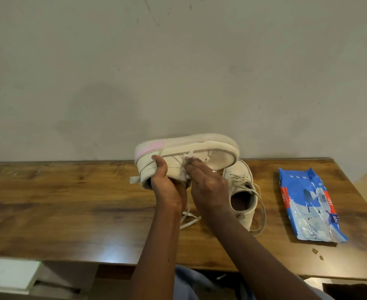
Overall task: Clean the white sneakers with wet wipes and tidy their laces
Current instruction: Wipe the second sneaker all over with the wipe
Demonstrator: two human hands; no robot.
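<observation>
Above a wooden desk (70, 202) by a plain wall (178, 72), the left hand (167, 187) grips a sneaker (189, 146) at its heel opening. The right hand (208, 185) presses a wipe (188, 158) to its side with flat fingers. The other sneaker (243, 191) stands on the desk just behind.

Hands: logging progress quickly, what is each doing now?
Left hand: holding the raised sneaker by its heel.
Right hand: open, flat, pressing a wipe against it.
</observation>
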